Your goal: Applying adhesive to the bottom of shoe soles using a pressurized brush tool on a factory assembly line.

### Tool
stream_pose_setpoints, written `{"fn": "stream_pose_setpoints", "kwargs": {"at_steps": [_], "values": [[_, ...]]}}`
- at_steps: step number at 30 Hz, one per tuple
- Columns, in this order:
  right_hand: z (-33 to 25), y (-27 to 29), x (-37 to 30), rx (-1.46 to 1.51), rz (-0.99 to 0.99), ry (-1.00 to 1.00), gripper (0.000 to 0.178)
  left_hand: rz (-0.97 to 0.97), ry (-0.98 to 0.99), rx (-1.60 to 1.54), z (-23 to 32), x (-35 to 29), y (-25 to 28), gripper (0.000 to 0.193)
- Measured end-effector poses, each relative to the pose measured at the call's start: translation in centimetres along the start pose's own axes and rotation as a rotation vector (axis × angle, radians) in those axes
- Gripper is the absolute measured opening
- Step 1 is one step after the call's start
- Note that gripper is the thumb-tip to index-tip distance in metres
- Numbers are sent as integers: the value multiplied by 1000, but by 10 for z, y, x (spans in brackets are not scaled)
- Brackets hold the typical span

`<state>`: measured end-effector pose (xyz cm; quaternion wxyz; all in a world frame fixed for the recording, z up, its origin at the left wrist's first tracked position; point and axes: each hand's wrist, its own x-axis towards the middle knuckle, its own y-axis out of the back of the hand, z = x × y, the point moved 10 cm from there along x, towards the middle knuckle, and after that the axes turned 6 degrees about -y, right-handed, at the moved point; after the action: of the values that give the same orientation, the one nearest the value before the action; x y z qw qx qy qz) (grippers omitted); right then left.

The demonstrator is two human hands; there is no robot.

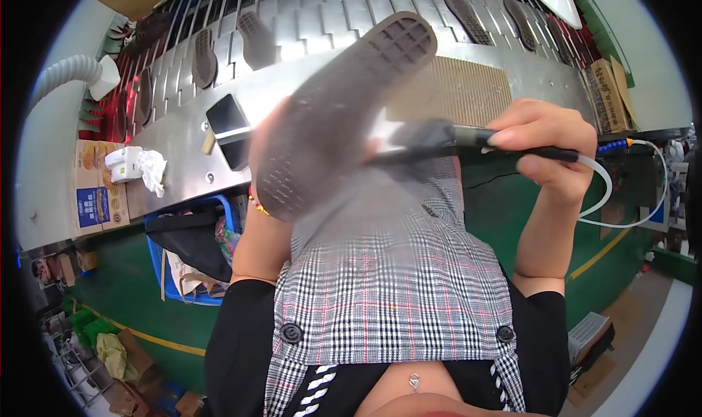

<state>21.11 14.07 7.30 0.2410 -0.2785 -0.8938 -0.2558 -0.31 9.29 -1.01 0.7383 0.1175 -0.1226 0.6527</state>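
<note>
My left hand [265, 133] is closed round a dark grey-brown shoe sole [333, 103], which hides most of the fingers. The sole is tilted, its gridded tread facing up and one end pointing to the far right. Between the fingers and thumb of my right hand [550, 143] is a black handled brush [475, 136]. A thin white tube [601, 176] runs from the handle's rear. The brush's wide head is smeared by motion and lies beside the sole's right edge; I cannot tell whether they touch.
Beyond the steel bench [183, 143], a slatted metal conveyor [314, 29] carries several soles [205, 59]. A ribbed cardboard sheet [468, 92], a phone [227, 114] and tissues [152, 170] lie on the bench. A blue bin [157, 267] stands below left; a white flexible duct [66, 73] hangs at left.
</note>
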Motion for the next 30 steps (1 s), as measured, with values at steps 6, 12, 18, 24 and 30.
{"fn": "stream_pose_setpoints", "kwargs": {"at_steps": [6,12,18,24,30], "values": [[11,9,-8,338,245,31,36,-208,-53,-156,-11,-3,1,58],[40,-18,-6,655,431,-178,33,108,179,-300,-54,-3,16,63],[87,-45,-8,775,566,-455,32,147,34,10,-53,12,9,50],[76,-53,1,593,593,-459,27,228,1,-907,-65,12,-13,41],[-14,-55,19,-391,490,-123,24,233,-181,-391,-12,21,-22,47]]}}
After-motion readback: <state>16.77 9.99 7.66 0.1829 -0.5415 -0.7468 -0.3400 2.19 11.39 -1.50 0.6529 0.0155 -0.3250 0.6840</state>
